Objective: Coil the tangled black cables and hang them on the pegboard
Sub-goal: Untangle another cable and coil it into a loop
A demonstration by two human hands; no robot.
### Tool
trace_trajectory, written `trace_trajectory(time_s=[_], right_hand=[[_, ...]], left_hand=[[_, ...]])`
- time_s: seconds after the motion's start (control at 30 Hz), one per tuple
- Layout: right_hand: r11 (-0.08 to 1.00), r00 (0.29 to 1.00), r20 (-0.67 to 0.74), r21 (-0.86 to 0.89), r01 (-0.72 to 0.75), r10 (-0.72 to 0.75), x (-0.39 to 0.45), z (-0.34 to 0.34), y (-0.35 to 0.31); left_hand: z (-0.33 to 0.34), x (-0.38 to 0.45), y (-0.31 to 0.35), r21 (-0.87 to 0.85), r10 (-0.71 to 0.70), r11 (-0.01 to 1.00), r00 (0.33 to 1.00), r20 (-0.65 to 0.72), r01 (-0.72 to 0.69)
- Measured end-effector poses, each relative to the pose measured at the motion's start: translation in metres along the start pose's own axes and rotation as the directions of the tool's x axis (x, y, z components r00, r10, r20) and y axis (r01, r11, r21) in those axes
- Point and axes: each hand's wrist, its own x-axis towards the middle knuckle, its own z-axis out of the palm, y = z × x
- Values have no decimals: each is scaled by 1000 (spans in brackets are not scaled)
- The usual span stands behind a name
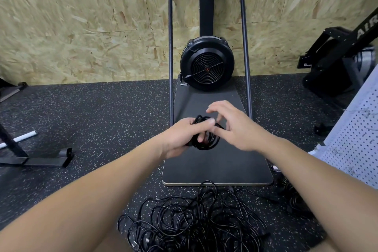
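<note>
Two bare hands raised above a black platform (216, 161), left hand (180, 139) gripping a small coiled black cable (206, 139), right hand (239, 127) beside it with fingers (212, 108) loosely spread, tangled black cables (196, 221) heaped on the speckled floor (92, 112) at the platform's near edge, white pegboard (356, 139) leaning at right.

Directly ahead, the flat black platform (216, 161) of the fan machine (207, 63) lies bare, but its two upright frame tubes (170, 51) fence the sides and the fan housing blocks the far end. Just below the platform's near edge, the tangled black cables (194, 217) sprawl over the speckled floor (92, 112). To the right, the white pegboard (356, 135) leans close, with dark equipment (335, 61) behind it. On the left, a black stand base (36, 157) and a white bar (19, 138) lie on the floor, with open floor between them and the platform.
</note>
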Motion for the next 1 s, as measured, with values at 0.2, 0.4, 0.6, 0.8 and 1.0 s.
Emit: trace_trajectory(time_s=[0.2, 0.4, 0.6, 0.8, 1.0], right_hand=[[988, 963, 263, -149, -28, 67, -5, 4, -21], [937, 954, 161, -287, -200, 253, 2, 2, -14], [936, 930, 110, -80, -344, 351, 3, 11, -5], [903, 907, 170, 135, -408, 385, 4, 4, -11], [953, 956, 130, -186, -239, 265, -5, 16, -23]], left_hand=[[4, -4, -1, 121, -49, 992, 989, 137, 32], [4, -4, 0, 231, 13, 973, 1000, -23, -7], [15, 2, -12, 557, 176, 830, 964, -200, -36], [13, 7, -7, 340, 216, 936, 909, -355, -90], [17, 7, -4, 374, 178, 923, 960, -215, -88]])
